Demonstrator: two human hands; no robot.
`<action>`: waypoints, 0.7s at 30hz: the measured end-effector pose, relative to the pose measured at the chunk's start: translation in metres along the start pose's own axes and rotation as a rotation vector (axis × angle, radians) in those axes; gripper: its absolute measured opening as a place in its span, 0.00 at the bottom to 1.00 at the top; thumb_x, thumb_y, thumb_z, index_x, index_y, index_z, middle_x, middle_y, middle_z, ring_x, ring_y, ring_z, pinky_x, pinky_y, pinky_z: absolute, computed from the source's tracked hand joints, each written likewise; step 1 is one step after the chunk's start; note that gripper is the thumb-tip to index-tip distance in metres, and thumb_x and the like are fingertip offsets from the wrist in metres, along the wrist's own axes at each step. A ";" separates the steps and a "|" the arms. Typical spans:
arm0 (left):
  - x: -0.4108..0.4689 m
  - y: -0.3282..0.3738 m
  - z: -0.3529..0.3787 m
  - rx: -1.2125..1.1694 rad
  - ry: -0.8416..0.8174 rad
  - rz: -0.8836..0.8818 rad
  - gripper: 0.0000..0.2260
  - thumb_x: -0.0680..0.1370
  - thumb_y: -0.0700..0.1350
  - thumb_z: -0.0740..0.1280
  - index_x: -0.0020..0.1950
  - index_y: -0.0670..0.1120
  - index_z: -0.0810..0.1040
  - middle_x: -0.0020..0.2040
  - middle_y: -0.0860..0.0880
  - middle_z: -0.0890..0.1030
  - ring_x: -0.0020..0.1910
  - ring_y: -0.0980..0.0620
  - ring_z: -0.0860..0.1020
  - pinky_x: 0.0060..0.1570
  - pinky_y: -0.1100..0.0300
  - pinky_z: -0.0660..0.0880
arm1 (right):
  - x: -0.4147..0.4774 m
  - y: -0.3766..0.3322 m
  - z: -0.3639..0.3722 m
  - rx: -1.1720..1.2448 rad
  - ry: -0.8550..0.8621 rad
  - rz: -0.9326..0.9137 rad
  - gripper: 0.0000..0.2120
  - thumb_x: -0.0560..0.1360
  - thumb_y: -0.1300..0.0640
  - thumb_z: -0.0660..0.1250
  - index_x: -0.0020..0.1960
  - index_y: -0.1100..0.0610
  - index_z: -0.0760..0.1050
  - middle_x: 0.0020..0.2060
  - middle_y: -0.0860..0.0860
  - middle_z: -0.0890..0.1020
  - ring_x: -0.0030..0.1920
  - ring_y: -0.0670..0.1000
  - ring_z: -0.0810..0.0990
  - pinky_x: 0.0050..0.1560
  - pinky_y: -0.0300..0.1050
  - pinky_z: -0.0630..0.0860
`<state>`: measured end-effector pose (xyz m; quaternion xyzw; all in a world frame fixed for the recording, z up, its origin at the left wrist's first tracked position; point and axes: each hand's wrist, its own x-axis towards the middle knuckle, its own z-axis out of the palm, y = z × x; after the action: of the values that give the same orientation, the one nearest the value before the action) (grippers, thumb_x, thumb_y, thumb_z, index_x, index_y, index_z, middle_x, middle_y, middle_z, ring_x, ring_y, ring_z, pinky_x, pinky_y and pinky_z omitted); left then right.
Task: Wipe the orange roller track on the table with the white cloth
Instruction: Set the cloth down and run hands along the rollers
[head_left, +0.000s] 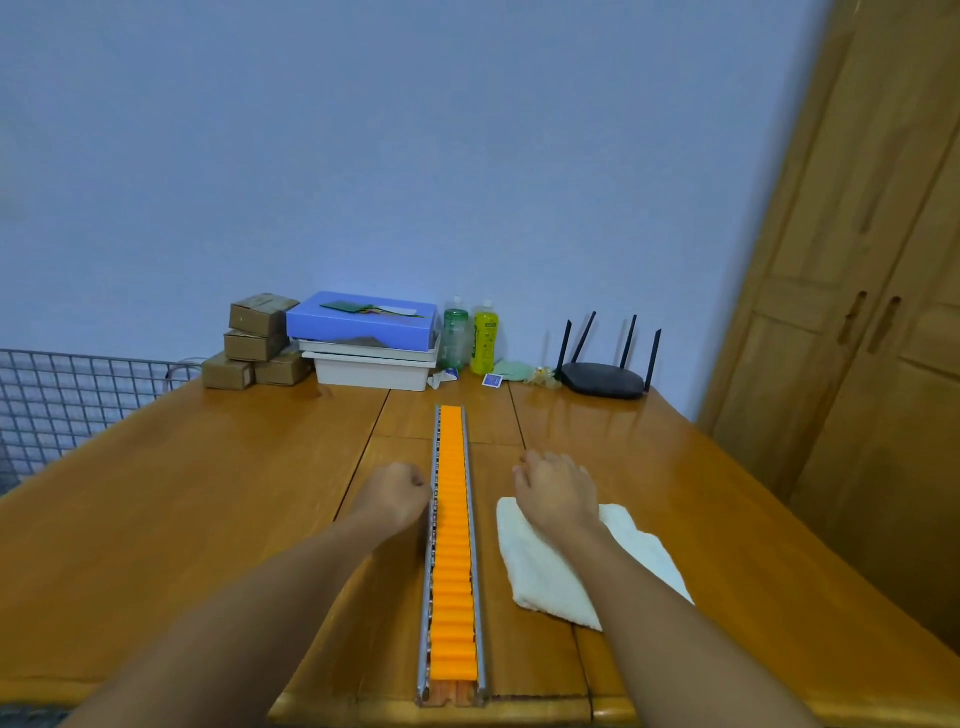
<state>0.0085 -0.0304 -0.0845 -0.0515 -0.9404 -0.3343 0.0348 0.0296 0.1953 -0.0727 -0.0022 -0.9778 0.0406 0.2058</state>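
Observation:
The orange roller track (452, 540) lies lengthwise down the middle of the wooden table (208, 493), in a grey metal frame, running from the near edge toward the back. My left hand (395, 491) rests as a fist against the track's left rail, holding nothing that I can see. The white cloth (550, 571) lies flat on the table just right of the track. My right hand (558, 488) hovers over the cloth's far end, palm down, fingers loosely curled and a little apart, and my forearm covers part of the cloth.
At the table's back stand several cardboard boxes (254, 340), a blue box on white trays (363, 332), two bottles (470, 335) and a black router (605, 376). A wire grid (62, 389) is at left, a wooden wardrobe (857, 312) at right.

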 end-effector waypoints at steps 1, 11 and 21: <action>0.006 0.000 0.000 0.003 0.003 0.004 0.06 0.82 0.44 0.64 0.47 0.49 0.79 0.42 0.48 0.82 0.43 0.52 0.80 0.43 0.57 0.77 | 0.008 -0.003 -0.001 0.008 0.007 -0.015 0.16 0.84 0.48 0.53 0.61 0.53 0.76 0.52 0.50 0.82 0.51 0.52 0.77 0.48 0.48 0.71; 0.069 0.007 0.006 0.033 0.015 -0.004 0.05 0.82 0.46 0.66 0.53 0.48 0.81 0.45 0.49 0.81 0.44 0.54 0.79 0.47 0.56 0.80 | 0.090 -0.030 0.013 0.092 -0.022 -0.059 0.14 0.83 0.47 0.57 0.59 0.53 0.76 0.45 0.51 0.81 0.44 0.51 0.79 0.44 0.50 0.80; 0.136 -0.006 0.016 -0.036 0.033 -0.096 0.09 0.82 0.45 0.65 0.62 0.47 0.77 0.46 0.50 0.80 0.46 0.51 0.79 0.43 0.58 0.76 | 0.153 -0.037 0.064 0.118 -0.188 -0.110 0.19 0.84 0.44 0.52 0.66 0.53 0.73 0.53 0.55 0.82 0.52 0.56 0.80 0.45 0.50 0.76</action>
<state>-0.1274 -0.0145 -0.0870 -0.0014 -0.9349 -0.3532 0.0331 -0.1357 0.1567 -0.0663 0.0676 -0.9873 0.0869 0.1149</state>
